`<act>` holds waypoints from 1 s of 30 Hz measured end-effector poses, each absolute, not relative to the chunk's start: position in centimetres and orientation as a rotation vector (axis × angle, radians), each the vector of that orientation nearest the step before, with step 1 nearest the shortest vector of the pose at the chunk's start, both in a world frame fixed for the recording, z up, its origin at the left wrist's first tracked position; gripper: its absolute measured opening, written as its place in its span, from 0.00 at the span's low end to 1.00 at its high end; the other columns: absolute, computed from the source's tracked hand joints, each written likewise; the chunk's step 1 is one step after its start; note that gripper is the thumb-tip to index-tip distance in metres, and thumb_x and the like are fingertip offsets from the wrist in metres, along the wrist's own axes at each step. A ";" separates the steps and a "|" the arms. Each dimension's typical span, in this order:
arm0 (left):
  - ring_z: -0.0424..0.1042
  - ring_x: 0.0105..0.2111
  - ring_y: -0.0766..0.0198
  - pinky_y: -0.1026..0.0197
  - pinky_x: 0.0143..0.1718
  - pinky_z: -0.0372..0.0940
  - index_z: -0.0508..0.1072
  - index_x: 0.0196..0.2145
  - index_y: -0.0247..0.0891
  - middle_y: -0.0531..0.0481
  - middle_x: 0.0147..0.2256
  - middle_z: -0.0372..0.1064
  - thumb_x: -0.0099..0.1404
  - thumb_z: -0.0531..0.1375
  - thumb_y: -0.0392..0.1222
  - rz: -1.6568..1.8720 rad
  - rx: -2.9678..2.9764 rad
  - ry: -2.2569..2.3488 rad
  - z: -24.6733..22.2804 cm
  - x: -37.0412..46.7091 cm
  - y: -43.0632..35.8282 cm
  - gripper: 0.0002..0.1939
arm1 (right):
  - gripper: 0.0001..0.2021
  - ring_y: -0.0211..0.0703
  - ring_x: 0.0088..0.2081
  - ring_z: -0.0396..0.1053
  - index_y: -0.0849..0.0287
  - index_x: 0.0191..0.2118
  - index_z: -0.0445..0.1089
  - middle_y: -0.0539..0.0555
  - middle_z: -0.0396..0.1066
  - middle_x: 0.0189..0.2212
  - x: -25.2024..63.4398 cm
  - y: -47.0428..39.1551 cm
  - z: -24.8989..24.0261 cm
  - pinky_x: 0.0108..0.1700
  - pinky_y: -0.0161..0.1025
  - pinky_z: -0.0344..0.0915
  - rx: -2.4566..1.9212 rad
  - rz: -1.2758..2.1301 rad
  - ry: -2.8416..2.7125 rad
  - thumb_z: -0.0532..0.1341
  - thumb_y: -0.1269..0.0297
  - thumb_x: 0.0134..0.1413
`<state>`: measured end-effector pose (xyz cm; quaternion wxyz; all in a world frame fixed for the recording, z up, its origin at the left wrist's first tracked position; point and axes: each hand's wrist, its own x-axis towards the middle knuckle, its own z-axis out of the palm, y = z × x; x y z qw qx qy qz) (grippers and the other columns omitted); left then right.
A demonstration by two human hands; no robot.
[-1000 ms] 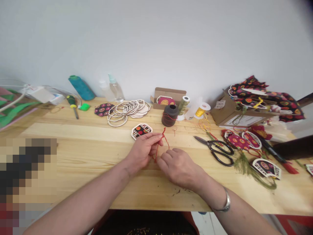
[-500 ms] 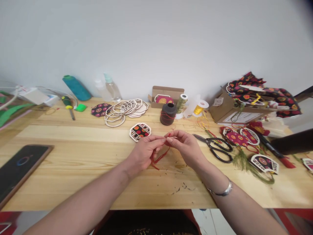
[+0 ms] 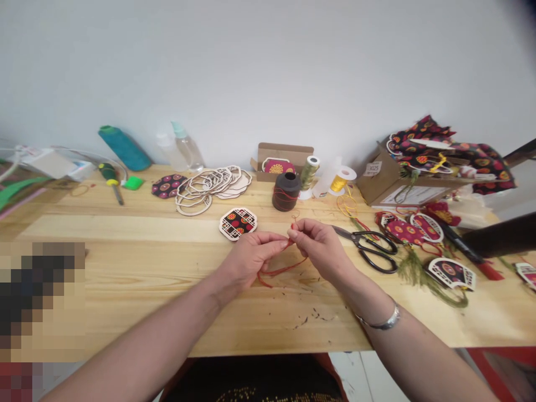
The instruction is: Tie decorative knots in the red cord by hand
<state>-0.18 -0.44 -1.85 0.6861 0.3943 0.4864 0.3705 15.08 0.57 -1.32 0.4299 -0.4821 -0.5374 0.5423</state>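
Both hands meet over the middle of the table, pinching a red cord whose loose part hangs in a loop below the fingers. My left hand is closed on it with thumb and forefinger. My right hand pinches the cord a short way to the right, with a small bit of red showing at its fingertips. Just behind my left hand lies an octagonal wooden-framed ornament with dark flowered fabric. Black-handled scissors lie to the right of my right hand.
At the back stand a dark thread cone, a green spool, a yellow spool and a small cardboard box. Wooden frames are piled left of them. A fabric-filled carton and tasselled ornaments occupy the right.
My hands have drawn slightly apart, the right one shifting right, and the cord now shows between the fingertips. The view has shifted a little.
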 end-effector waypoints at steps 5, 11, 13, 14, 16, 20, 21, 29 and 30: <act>0.49 0.15 0.77 0.68 0.15 0.42 0.79 0.30 0.37 0.54 0.22 0.67 0.48 0.66 0.46 0.823 0.880 1.101 -1.7 -0.1 -0.4 0.12 | 0.09 0.30 0.20 0.52 0.61 0.25 0.65 0.44 0.58 0.17 15.1 0.6 -1.1 0.22 0.32 0.49 -1.210 1.348 -1.344 0.62 0.60 0.45; 0.49 0.15 0.77 0.68 0.15 0.41 0.78 0.32 0.35 0.54 0.22 0.66 0.48 0.66 0.47 0.839 0.882 1.075 -1.5 -0.1 -0.5 0.15 | 0.09 0.31 0.21 0.53 0.61 0.24 0.65 0.44 0.58 0.17 15.1 0.6 -0.8 0.23 0.32 0.51 -1.242 1.328 -1.337 0.62 0.61 0.45; 0.49 0.16 0.77 0.68 0.16 0.41 0.78 0.32 0.35 0.54 0.22 0.66 0.48 0.66 0.48 0.840 0.895 1.080 -1.5 -0.1 -0.5 0.15 | 0.09 0.31 0.21 0.53 0.61 0.24 0.65 0.45 0.59 0.18 15.1 0.6 -0.8 0.23 0.32 0.51 -1.250 1.320 -1.338 0.62 0.61 0.44; 0.49 0.15 0.77 0.68 0.16 0.42 0.78 0.31 0.35 0.54 0.21 0.66 0.48 0.66 0.48 0.838 0.904 1.087 -1.6 -0.2 -0.6 0.15 | 0.09 0.31 0.21 0.53 0.61 0.24 0.65 0.45 0.59 0.18 15.1 0.6 -0.8 0.23 0.32 0.51 -1.254 1.315 -1.339 0.62 0.61 0.44; 0.49 0.15 0.77 0.68 0.16 0.42 0.79 0.31 0.36 0.54 0.21 0.66 0.48 0.66 0.48 0.837 0.926 1.110 -1.6 -0.2 -0.6 0.14 | 0.09 0.30 0.21 0.53 0.61 0.24 0.65 0.45 0.59 0.18 15.0 0.6 -0.8 0.23 0.32 0.51 -1.259 1.311 -1.342 0.62 0.61 0.44; 0.50 0.15 0.76 0.68 0.16 0.42 0.79 0.29 0.35 0.55 0.18 0.65 0.48 0.66 0.46 0.861 0.939 1.145 -1.6 -0.2 -0.5 0.13 | 0.10 0.29 0.20 0.52 0.61 0.24 0.65 0.46 0.61 0.19 15.0 0.5 -0.7 0.22 0.32 0.50 -1.270 1.338 -1.336 0.62 0.59 0.44; 0.50 0.15 0.76 0.67 0.16 0.42 0.79 0.29 0.34 0.55 0.18 0.65 0.48 0.66 0.46 0.872 0.926 1.145 -1.6 -0.1 -0.5 0.13 | 0.11 0.29 0.19 0.52 0.61 0.24 0.66 0.46 0.61 0.19 15.0 0.5 -0.7 0.21 0.32 0.49 -1.269 1.364 -1.328 0.62 0.58 0.45; 0.49 0.14 0.76 0.68 0.16 0.43 0.79 0.28 0.36 0.57 0.16 0.62 0.48 0.65 0.44 0.929 0.863 1.135 -1.4 -0.1 -0.4 0.10 | 0.14 0.28 0.17 0.53 0.63 0.26 0.70 0.46 0.62 0.17 14.9 0.7 -1.0 0.20 0.32 0.49 -1.243 1.550 -1.232 0.67 0.56 0.37; 0.49 0.15 0.76 0.68 0.16 0.43 0.79 0.27 0.36 0.57 0.15 0.61 0.48 0.65 0.44 0.932 0.860 1.138 -1.5 0.0 -0.4 0.10 | 0.14 0.28 0.17 0.53 0.63 0.25 0.70 0.46 0.62 0.17 14.8 0.7 -1.1 0.20 0.32 0.49 -1.241 1.539 -1.216 0.67 0.56 0.36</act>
